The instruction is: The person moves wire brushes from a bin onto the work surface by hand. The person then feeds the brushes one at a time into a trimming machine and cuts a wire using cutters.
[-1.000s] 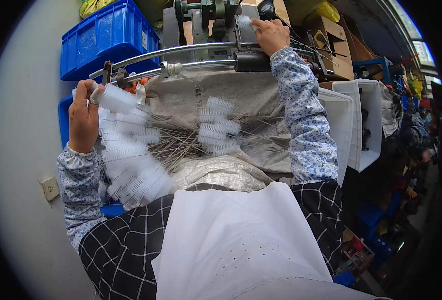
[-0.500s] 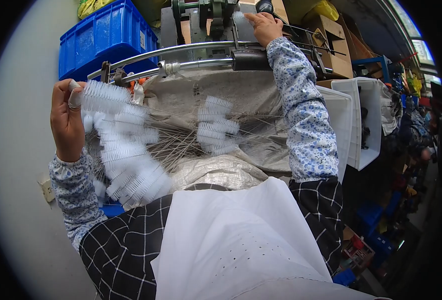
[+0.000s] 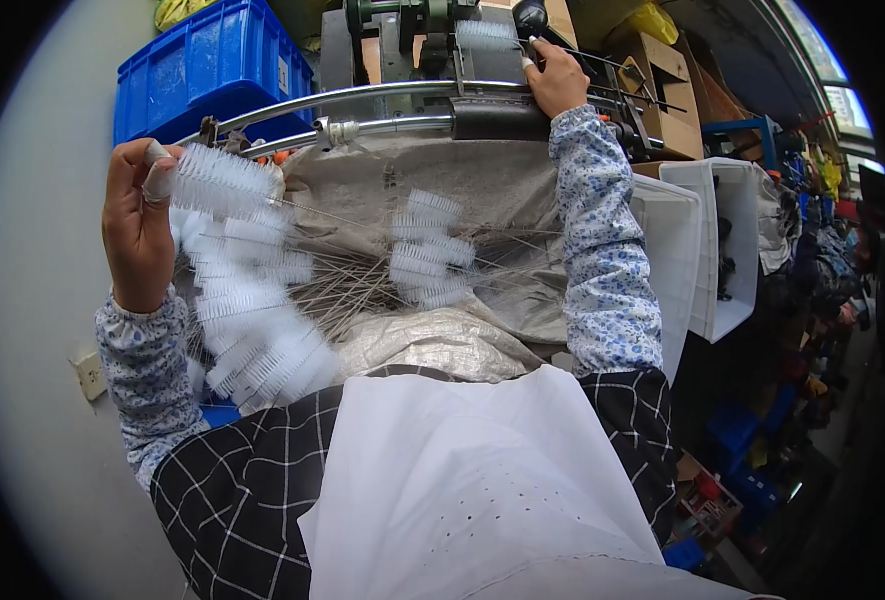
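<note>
Raised at the left, my left hand (image 3: 140,225) is closed in a pinch on the end of a white bottle brush (image 3: 224,183), whose thin wire stem runs to the right. Tape wraps one of its fingertips. Below that brush lies a heap of similar white brushes (image 3: 262,320), and a smaller stack of brushes (image 3: 430,250) lies to its right. My right hand (image 3: 560,82) is at the machine (image 3: 402,50), its fingers bent at the wire stem of another white brush (image 3: 487,36), which lies across the machine's plate. Its grip on the thin stem is partly hidden.
Metal rails (image 3: 362,92) cross in front of the machine. A blue crate (image 3: 202,75) stands at the back left, with cardboard boxes (image 3: 662,90) at the back right. White bins (image 3: 727,245) stand beside my right arm. Grey sacking (image 3: 442,340) covers the work area.
My right hand has moved right and slightly down, uncovering the brush on the machine. My left hand has risen slightly with its brush, which now tilts more downward to the right.
</note>
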The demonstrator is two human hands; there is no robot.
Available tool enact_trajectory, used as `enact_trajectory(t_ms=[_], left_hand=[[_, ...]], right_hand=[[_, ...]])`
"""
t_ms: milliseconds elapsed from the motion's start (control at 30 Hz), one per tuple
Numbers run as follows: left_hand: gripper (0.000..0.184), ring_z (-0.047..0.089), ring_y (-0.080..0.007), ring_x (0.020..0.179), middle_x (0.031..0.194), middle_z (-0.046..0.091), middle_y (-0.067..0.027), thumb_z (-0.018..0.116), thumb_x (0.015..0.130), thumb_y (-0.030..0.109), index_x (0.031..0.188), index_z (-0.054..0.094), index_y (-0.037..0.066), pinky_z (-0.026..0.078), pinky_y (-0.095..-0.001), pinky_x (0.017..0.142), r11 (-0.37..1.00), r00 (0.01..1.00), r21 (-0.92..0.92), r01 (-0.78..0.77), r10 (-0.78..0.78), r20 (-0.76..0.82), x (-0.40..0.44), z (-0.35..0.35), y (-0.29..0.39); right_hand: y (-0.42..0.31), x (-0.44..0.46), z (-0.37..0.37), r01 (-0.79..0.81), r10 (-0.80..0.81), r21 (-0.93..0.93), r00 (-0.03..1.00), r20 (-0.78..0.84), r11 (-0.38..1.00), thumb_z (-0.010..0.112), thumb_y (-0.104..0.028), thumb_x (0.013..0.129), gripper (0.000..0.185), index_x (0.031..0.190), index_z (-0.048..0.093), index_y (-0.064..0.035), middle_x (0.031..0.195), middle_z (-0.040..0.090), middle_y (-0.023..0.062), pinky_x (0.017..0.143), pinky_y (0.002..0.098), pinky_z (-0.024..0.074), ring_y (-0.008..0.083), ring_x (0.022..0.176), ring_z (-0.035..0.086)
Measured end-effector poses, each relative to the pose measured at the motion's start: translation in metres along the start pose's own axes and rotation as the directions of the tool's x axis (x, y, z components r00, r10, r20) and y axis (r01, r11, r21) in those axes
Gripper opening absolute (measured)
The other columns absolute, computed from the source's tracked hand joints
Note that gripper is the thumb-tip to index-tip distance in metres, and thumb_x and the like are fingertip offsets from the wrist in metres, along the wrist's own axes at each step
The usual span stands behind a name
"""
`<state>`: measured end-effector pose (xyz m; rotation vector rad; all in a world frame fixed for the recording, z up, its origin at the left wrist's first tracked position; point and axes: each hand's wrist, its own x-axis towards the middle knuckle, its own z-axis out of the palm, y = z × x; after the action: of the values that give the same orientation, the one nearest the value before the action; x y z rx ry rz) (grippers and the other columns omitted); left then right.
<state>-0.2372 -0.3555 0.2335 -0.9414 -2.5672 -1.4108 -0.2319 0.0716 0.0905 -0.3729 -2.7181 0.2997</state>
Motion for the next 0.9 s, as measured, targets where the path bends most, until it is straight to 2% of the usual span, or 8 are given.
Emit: enact_trajectory(t_ms=[133, 233, 467, 500, 600, 900], left_hand=[[0.017, 0.052, -0.0115, 0.084, 0.089, 0.055, -0.0072, 0.042, 0.088, 0.020, 0.095, 0.045, 0.005, 0.043, -0.0214, 0.073, 0.999, 0.999, 0.047, -0.019, 0.020, -0.028, -0.001, -0.007, 0.000], [0.017, 0.052, -0.0115, 0.083, 0.090, 0.054, -0.0068, 0.042, 0.087, 0.020, 0.095, 0.046, 0.005, 0.043, -0.0214, 0.074, 1.000, 0.999, 0.030, -0.010, 0.012, -0.051, -0.004, -0.013, -0.002], [0.017, 0.053, -0.0117, 0.082, 0.089, 0.055, -0.0063, 0.043, 0.087, 0.020, 0.095, 0.046, 0.005, 0.043, -0.0208, 0.073, 0.997, 0.996, 0.065, -0.035, 0.040, -0.078, -0.003, -0.015, 0.000], [0.017, 0.053, -0.0117, 0.082, 0.089, 0.055, -0.0063, 0.043, 0.087, 0.020, 0.095, 0.046, 0.005, 0.043, -0.0209, 0.073, 0.998, 0.997, 0.054, -0.029, 0.032, -0.070, -0.003, -0.013, 0.000], [0.017, 0.053, -0.0115, 0.082, 0.089, 0.055, -0.0066, 0.043, 0.087, 0.020, 0.096, 0.046, 0.006, 0.043, -0.0212, 0.073, 0.999, 0.999, 0.030, -0.016, 0.018, -0.046, 0.000, -0.011, 0.002], [0.017, 0.053, -0.0112, 0.084, 0.090, 0.054, -0.0064, 0.043, 0.087, 0.020, 0.096, 0.046, 0.006, 0.043, -0.0212, 0.074, 0.998, 0.997, 0.054, -0.034, 0.037, -0.063, -0.001, -0.011, 0.001]], right_hand=[[-0.022, -0.001, -0.002, -0.006, 0.007, -0.029, 0.999, 0.044, 1.000, 0.055, -0.024, 0.074, 0.035, 0.106, 0.054, -0.0088, 0.099, 0.056, 0.0075, 0.079, 0.0370, 0.0405, 0.0254, 0.091, 0.053], [-0.029, -0.001, 0.006, -0.015, 0.013, 0.018, 0.998, 0.063, 1.000, 0.055, -0.023, 0.074, 0.034, 0.105, 0.054, -0.0079, 0.098, 0.056, 0.0081, 0.078, 0.0388, 0.0405, 0.0256, 0.091, 0.053], [-0.070, -0.003, 0.017, -0.007, 0.009, -0.029, 0.999, 0.049, 1.000, 0.055, -0.020, 0.074, 0.032, 0.104, 0.055, -0.0082, 0.097, 0.056, 0.0081, 0.075, 0.0420, 0.0402, 0.0262, 0.092, 0.052], [-0.080, -0.003, 0.017, -0.028, 0.028, 0.003, 0.996, 0.079, 1.000, 0.053, -0.018, 0.076, 0.028, 0.103, 0.055, -0.0096, 0.099, 0.055, 0.0043, 0.079, 0.0443, 0.0351, 0.0227, 0.094, 0.051], [-0.103, -0.005, 0.015, -0.057, 0.060, -0.028, 0.991, 0.117, 0.998, 0.051, -0.018, 0.078, 0.026, 0.102, 0.054, -0.0101, 0.100, 0.055, 0.0035, 0.080, 0.0436, 0.0342, 0.0217, 0.095, 0.050], [-0.069, -0.003, 0.007, -0.022, 0.028, -0.052, 0.992, 0.119, 0.998, 0.053, -0.020, 0.075, 0.034, 0.108, 0.053, -0.0100, 0.104, 0.055, 0.0073, 0.078, 0.0429, 0.0382, 0.0255, 0.096, 0.051]])
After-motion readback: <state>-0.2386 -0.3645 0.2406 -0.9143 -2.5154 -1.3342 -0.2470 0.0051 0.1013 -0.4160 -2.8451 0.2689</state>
